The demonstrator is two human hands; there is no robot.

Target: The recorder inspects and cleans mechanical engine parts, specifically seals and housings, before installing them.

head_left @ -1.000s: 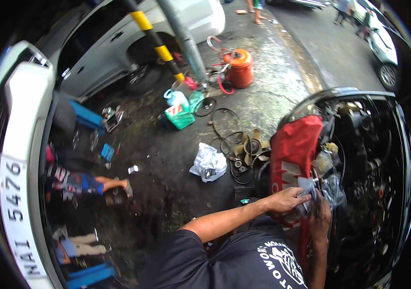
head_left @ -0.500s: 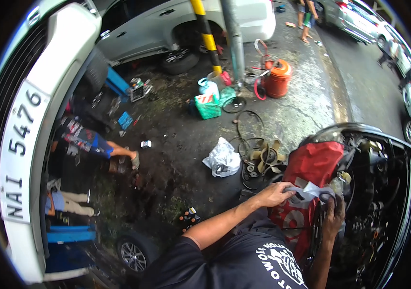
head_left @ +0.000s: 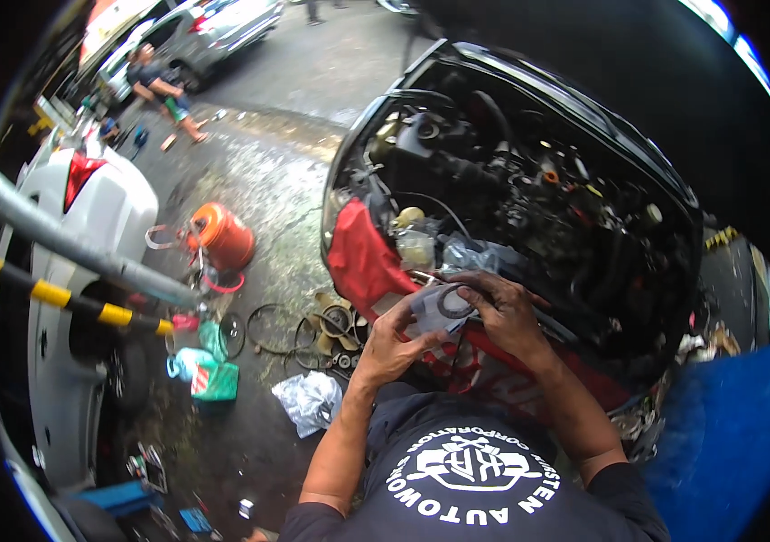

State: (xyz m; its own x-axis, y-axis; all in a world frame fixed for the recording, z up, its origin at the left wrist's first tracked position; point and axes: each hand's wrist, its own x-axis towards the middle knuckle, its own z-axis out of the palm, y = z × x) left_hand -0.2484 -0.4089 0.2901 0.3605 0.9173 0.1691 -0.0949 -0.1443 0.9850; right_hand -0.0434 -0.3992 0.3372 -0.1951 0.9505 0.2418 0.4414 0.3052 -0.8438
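My left hand (head_left: 389, 348) grips the left side of a translucent plastic bag (head_left: 432, 313) at the front of the open engine bay (head_left: 529, 190). My right hand (head_left: 507, 325) holds the bag's other side, with my thumb on a dark ring (head_left: 450, 302) that is in or on the plastic. Whether the ring is inside the bag I cannot tell. A red fender cover (head_left: 358, 253) lies over the car's edge beneath my hands. Behind them are a crumpled clear bag (head_left: 477, 255) and a small pale plastic container (head_left: 415, 247).
An orange tank (head_left: 226, 237), a fan (head_left: 329, 327) with belts, jugs (head_left: 215, 381) and a white bag (head_left: 305, 403) lie on the floor. A silver car (head_left: 96, 199) and striped pole (head_left: 69, 298) are at left, a blue panel (head_left: 728, 434) at right, a person (head_left: 163, 86) by the road.
The view has swung right, toward the engine bay. My hands have turned the plastic bag, and the dark ring now shows flat under my right thumb.
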